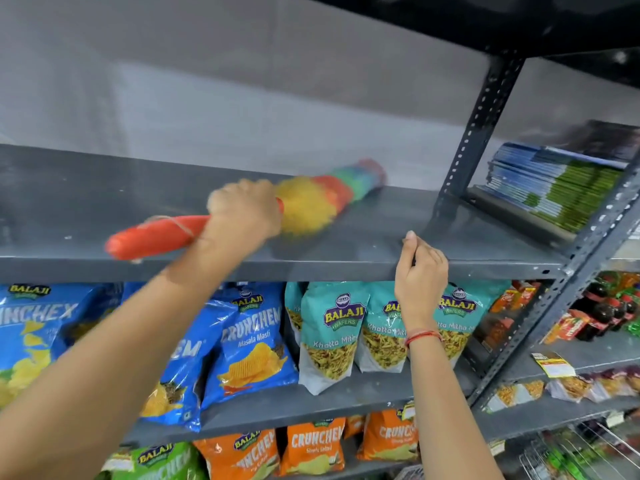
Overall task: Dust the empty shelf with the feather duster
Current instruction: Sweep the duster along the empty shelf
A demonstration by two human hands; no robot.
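Grey painted metal forms the empty shelf [86, 188], flat and smooth between perforated angle uprights [474, 133]. Our left hand [242, 213] wraps tightly around the orange plastic handle of the feather duster [311, 202], whose fluffy, blurred rainbow head lies on the shelf. Our right hand [420, 268] curls over the shelf's front edge. Glossy snack bags [256, 344] sit below.

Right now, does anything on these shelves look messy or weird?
Nothing is spilled or broken. The empty shelf has a few pale specks, and a loose string is tied around the feather duster handle. The snack bags below lean unevenly.
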